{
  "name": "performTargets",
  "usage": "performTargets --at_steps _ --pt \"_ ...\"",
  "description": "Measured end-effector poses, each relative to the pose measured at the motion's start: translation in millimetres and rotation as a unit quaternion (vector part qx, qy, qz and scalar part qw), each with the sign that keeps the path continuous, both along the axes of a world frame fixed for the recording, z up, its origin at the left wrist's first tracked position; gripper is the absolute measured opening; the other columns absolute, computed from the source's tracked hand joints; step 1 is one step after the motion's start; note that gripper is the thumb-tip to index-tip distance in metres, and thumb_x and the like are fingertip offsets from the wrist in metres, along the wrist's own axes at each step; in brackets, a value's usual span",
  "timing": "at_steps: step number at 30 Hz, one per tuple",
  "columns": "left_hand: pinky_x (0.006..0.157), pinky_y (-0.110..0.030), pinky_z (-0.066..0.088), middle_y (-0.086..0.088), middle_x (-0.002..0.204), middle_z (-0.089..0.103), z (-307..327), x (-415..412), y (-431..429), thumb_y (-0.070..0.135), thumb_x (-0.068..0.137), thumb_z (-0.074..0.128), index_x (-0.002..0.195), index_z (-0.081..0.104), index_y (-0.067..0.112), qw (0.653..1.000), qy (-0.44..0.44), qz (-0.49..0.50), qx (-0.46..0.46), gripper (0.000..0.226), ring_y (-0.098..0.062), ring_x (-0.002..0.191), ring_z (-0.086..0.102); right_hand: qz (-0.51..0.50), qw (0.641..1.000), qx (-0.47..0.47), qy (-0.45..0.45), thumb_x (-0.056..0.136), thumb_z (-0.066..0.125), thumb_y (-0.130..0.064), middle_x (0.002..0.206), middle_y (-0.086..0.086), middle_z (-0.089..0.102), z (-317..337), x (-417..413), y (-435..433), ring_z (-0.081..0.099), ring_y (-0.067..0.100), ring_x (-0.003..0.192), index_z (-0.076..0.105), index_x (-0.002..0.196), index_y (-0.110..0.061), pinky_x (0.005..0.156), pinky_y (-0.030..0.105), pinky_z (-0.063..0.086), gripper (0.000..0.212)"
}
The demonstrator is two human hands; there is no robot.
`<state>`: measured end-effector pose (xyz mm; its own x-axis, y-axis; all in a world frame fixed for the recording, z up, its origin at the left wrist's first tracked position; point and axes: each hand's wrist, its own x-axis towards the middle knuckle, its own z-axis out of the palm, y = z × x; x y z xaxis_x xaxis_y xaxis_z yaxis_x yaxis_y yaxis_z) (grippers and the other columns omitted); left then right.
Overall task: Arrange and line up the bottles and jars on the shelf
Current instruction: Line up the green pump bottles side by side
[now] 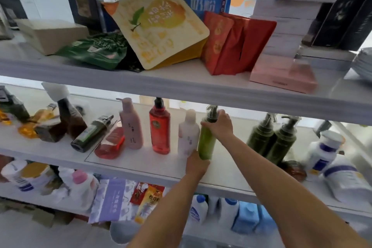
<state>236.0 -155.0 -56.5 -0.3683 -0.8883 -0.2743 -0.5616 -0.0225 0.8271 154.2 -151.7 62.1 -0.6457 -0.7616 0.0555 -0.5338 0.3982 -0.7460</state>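
Gripping a light green plastic pump bottle at both ends, the person holds it upright on the white middle shelf. The right hand wraps its fingers around the bottle's neck just under the dark pump head, closed on it. The left hand cups the bottle's base from below and in front, its fingers curled against the bottom edge, so whether the base touches the shelf cannot be told.

Just to the left of those fingers stands a pale pink-white plastic bottle, touching or nearly touching the green one. Further left stand a red translucent pump bottle and a dusty pink tall bottle, both upright. Beyond them a dark green spray bottle lies tilted on its side above a flat red translucent bottle.

To the right of the gripping fingers, apart from them, two dark olive pump bottles stand side by side, touching each other.
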Motion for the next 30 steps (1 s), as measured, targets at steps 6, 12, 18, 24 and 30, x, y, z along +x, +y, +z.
performTargets --at_steps 6,12,18,24,30 --pt "0.087 -0.034 0.051 -0.008 0.109 0.063 -1.6 -10.6 5.0 0.017 0.093 0.05 0.11 0.055 0.01 0.997 -0.01 0.05 -0.051 0.019 -0.026 0.102 0.062 0.058 0.996 0.072 -0.017 0.078 0.074 -0.012 0.101 0.008 0.048 21.5 -23.9 14.9 0.045 0.02 0.093 0.045 0.105 -0.006 0.074 0.028 0.037 0.04" --pt "0.086 -0.033 0.051 -0.006 0.112 0.061 1.3 -17.7 4.2 0.016 0.096 0.047 0.115 0.054 0.012 0.995 -0.027 0.037 -0.085 0.02 -0.025 0.102 0.062 0.086 0.99 0.091 -0.059 0.079 0.075 -0.021 0.108 0.007 0.051 28.1 -31.6 22.8 0.05 0.02 0.099 0.051 0.121 -0.001 0.075 0.026 0.043 0.052" --pt "0.084 -0.034 0.053 -0.006 0.111 0.06 4.5 -22.3 5.6 0.028 0.09 0.058 0.119 0.051 0.013 0.996 -0.039 0.011 -0.078 0.034 -0.025 0.099 0.063 0.004 0.993 0.078 0.09 0.074 0.074 -0.046 0.088 0.002 0.049 18.9 -21.5 19.3 0.048 0.018 0.082 0.044 0.073 -0.015 0.067 0.026 0.038 0.043" --pt "0.084 -0.031 0.05 -0.008 0.116 0.061 3.1 -31.2 6.7 0.023 0.086 0.064 0.124 0.052 0.012 0.999 0.012 -0.02 -0.045 0.041 -0.025 0.101 0.061 -0.008 0.974 0.156 0.165 0.07 0.068 -0.065 0.087 0.002 0.051 33.5 -29.2 29.5 0.052 0.021 0.083 0.035 0.063 -0.018 0.07 0.03 0.04 0.057" --pt "0.078 -0.027 0.044 -0.012 0.118 0.063 9.1 -43.6 10.4 0.015 0.089 0.062 0.124 0.054 0.006 0.997 0.05 -0.056 -0.021 0.037 -0.027 0.104 0.06 -0.03 0.968 0.165 0.187 0.069 0.068 -0.066 0.098 0.005 0.06 40.0 -40.2 39.1 0.06 0.025 0.1 0.05 0.08 -0.012 0.071 0.03 0.04 0.058"
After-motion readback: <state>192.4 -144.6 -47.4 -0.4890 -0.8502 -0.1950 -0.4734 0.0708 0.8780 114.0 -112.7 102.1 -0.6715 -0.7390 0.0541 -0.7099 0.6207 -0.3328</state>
